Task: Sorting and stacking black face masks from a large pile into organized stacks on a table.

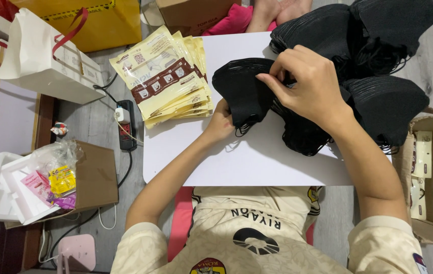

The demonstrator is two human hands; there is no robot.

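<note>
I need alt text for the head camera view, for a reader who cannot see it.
Two bare hands hold a stack of black face masks over a white table: left hand beneath, right hand pinching the top. Cream packets lie left, more black masks right.

Cream short-sleeved shirt (257,238) with dark print, apparently a round emblem.

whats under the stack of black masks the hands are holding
Under the black mask stack: the white table, loose ear loops and the left hand. The table directly beneath is covered.

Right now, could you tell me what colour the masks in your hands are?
The masks are plain black, clearest in the head view.
</note>
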